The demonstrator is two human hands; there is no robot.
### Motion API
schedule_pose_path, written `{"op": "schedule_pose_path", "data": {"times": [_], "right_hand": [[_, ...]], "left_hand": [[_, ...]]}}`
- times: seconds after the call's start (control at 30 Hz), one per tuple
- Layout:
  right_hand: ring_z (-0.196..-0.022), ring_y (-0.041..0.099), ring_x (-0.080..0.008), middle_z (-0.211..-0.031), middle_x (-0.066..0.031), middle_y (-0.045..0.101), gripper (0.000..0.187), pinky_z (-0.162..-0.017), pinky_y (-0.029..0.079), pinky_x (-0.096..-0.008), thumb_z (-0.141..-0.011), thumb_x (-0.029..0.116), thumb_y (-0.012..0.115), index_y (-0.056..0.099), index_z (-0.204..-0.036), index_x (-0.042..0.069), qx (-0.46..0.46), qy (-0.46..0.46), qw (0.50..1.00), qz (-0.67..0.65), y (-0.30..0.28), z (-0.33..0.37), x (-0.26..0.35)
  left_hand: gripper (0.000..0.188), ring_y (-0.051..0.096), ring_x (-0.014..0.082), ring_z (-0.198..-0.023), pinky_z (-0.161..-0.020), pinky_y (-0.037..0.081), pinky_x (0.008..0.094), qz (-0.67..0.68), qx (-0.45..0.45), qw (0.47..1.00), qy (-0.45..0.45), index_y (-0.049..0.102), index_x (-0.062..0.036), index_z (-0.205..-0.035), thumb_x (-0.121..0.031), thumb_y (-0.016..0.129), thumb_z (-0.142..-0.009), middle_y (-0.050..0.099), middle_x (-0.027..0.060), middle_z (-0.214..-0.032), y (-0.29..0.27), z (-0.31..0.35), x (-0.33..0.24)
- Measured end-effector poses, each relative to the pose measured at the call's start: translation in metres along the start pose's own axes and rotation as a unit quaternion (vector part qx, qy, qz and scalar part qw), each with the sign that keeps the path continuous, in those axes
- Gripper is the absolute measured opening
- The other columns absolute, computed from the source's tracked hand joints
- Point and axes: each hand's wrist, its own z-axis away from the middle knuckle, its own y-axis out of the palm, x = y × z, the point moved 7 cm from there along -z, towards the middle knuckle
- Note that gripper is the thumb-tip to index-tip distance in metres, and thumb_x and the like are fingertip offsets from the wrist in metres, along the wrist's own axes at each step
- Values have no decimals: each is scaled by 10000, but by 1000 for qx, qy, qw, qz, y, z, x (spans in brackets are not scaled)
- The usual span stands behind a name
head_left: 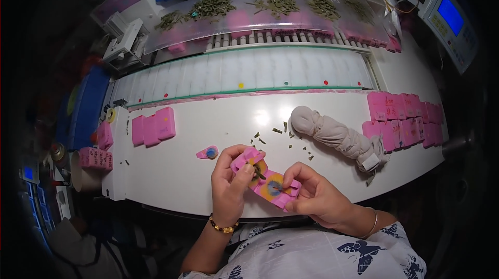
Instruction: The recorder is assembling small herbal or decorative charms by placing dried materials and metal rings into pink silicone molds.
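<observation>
Just off the table's front edge, both my hands hold a pink two-part rubber mould (266,202), spread open with yellow and blue-grey patches on its inner faces. My left hand (231,183) grips the left part, its thumb on a dark greenish piece (258,173) lying there. My right hand (315,194) pinches the right part by its outer edge between thumb and fingers. Left of my hands lies a small pink piece (208,153) with a blue and orange patch. Beyond them, several loose dark green pieces (277,130) are scattered on the white table (208,123).
A grey cloth bundle (335,136) lies to the right, with rows of pink blocks (395,107) behind it. More pink blocks (154,127) sit at left. A green-edged conveyor (239,74) crosses behind, below a clear shelf (218,27) holding green heaps. A control panel (450,16) hangs far right.
</observation>
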Motion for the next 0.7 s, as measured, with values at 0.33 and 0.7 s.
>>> {"op": "schedule_pose_path", "data": {"times": [0.33,0.7], "right_hand": [[-1068,566,-167,-1130,-78,478,282,-938,521,-325,-838,-86,598,411,-971,78,-6,47,991,-122,33,-14,-9],[-990,555,-99,-1053,-27,523,184,-920,477,-252,-902,74,625,455,-972,91,22,72,997,29,21,-13,-15]], "left_hand": [[445,566,177,-742,-691,507,303,317,38,940,-118,548,-7,-990,-445,471,-968,579,105,-856,19,-14,10],[367,550,153,-539,-500,467,248,262,-50,951,-154,556,-36,-891,-397,515,-942,611,127,-703,4,-19,18]]}}
